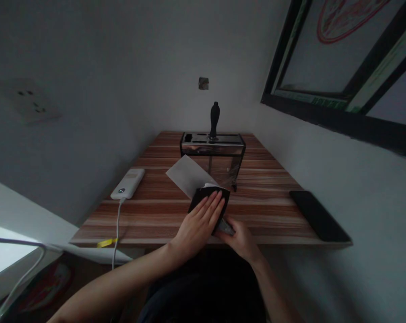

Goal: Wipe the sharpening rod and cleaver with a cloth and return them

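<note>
My left hand [203,215] lies with fingers straight and flat on the face of a black flat item [198,194], whose kind I cannot tell. From behind its upper edge a white sheet [186,172] sticks out towards the upper left. Just below and to the right, my right hand [238,237] pinches a greyish, see-through plastic piece [226,226] at the item's lower right edge. My left hand hides much of the black item. Whether the plastic is joined to it cannot be seen.
Behind my hands stands a slotted, clear-sided knife holder [214,150] with a black handle [215,117] upright in it. A white power bank [128,183] with a cable [117,224] lies left, a yellow strip [105,243] at the front edge, a black phone [319,215] right. Walls flank the wooden table [156,215].
</note>
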The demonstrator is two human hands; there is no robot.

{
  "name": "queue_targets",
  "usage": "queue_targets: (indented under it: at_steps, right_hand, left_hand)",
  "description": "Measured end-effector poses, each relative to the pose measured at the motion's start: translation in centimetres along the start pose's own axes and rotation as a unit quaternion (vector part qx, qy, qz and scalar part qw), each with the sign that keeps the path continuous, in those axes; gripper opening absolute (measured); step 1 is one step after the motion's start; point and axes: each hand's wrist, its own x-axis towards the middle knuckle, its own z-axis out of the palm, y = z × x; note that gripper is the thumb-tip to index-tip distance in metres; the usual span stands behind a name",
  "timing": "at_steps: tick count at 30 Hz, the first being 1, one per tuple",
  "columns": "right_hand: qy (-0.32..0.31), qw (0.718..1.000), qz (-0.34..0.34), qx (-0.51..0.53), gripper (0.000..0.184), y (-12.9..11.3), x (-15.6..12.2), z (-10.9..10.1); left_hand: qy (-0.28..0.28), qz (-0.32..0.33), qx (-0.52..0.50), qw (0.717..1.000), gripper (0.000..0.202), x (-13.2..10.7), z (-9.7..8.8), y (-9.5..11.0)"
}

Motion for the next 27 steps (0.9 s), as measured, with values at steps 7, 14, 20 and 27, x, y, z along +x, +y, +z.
queue_targets:
  at_steps: [7, 14, 20, 27]
  right_hand:
    - [0.006, 0.999, -0.013, -0.048, 0.019, 0.1, -0.3, 0.0]
    - [0.003, 0.999, -0.008, -0.032, 0.023, 0.3, -0.6, -0.2]
    - [0.003, 1.000, -0.022, -0.019, 0.024, 0.7, -0.6, -0.1]
    - [0.015, 0.999, -0.010, -0.041, 0.026, 1.2, -0.8, 0.1]
  left_hand:
    - [0.004, -0.033, 0.017, 0.999, 0.059, 0.3, 0.1, -1.8]
    - [0.023, -0.056, 0.000, 0.998, 0.062, 0.7, -0.5, -3.6]
    - [0.021, -0.085, -0.015, 0.996, 0.070, 0.8, -1.0, -6.0]
    - [-0.020, -0.061, -0.047, 0.997, 0.082, 0.4, -2.0, -8.5]
